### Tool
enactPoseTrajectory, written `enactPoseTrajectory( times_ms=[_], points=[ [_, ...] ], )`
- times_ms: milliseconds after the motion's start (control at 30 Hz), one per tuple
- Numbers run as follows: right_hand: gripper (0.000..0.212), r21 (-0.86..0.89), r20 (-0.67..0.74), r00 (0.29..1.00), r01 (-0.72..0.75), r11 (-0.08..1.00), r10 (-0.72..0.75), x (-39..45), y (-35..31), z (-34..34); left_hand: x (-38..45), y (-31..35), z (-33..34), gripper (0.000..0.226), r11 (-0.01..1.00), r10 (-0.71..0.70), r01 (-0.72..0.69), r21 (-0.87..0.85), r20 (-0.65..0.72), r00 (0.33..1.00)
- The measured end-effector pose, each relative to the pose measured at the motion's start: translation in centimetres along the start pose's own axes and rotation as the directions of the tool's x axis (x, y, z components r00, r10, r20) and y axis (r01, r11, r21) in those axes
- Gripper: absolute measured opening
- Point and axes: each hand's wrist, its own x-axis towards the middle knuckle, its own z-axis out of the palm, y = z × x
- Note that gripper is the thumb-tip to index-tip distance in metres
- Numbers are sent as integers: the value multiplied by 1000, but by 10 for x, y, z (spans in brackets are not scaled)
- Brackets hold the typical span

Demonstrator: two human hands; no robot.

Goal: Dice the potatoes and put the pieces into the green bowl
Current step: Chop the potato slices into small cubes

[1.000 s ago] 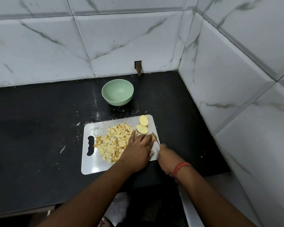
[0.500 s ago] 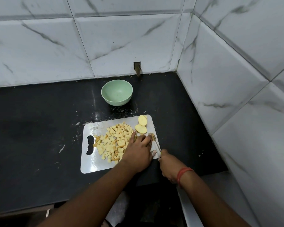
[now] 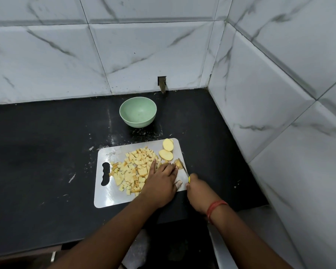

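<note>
A steel cutting board point(image 3: 107, 199) lies on the black counter with a heap of diced potato point(image 3: 133, 168) across its middle. Two potato halves point(image 3: 166, 150) lie cut side up at its far right corner. My left hand point(image 3: 161, 180) rests on the board, fingertips pressing a small potato piece point(image 3: 178, 164) near the right edge. My right hand point(image 3: 199, 192) grips a knife by its yellow handle; the blade point(image 3: 182, 166) lies against that piece. The green bowl point(image 3: 137, 112) stands empty beyond the board.
Marble-tiled walls close off the counter at the back and right. The black counter point(image 3: 37, 162) stretches left of the board, with small scraps on it. Its front edge runs just below my forearms.
The knife blade has shifted slightly along the small potato piece under my left fingertips. Both hands stay in nearly the same place.
</note>
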Motion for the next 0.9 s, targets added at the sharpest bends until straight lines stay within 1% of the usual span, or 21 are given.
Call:
enactPoseTrajectory(
  times_ms=[267, 367, 433, 633, 733, 900],
  points=[
    [24, -66, 34, 999, -33, 997, 35, 9, -7, 2, 0, -2, 3, 68, 1000, 4, -4, -11, -23, 1000],
    [26, -85, 50, 998, -44, 995, 48, 10, -7, 3, 0, -2, 2, 77, 1000, 10, -10, -3, -26, 1000],
    [28, -96, 59, 997, -42, 994, 48, 11, -8, 3, 0, -3, 3, 79, 1000, 12, -12, 1, -32, 999],
    [32, -128, 106, 993, -33, 991, 47, 17, -10, 0, 3, -4, 5, 76, 1000, 17, -16, 17, -32, 999],
    [35, -137, 113, 993, -16, 990, 32, 22, -10, -5, 5, -5, 7, 67, 1000, 22, -21, 18, -38, 999],
    [36, -106, 123, 992, -10, 994, 24, 24, -8, -8, 4, -6, 15, 65, 998, 40, -36, 44, -105, 994]
  ],
)
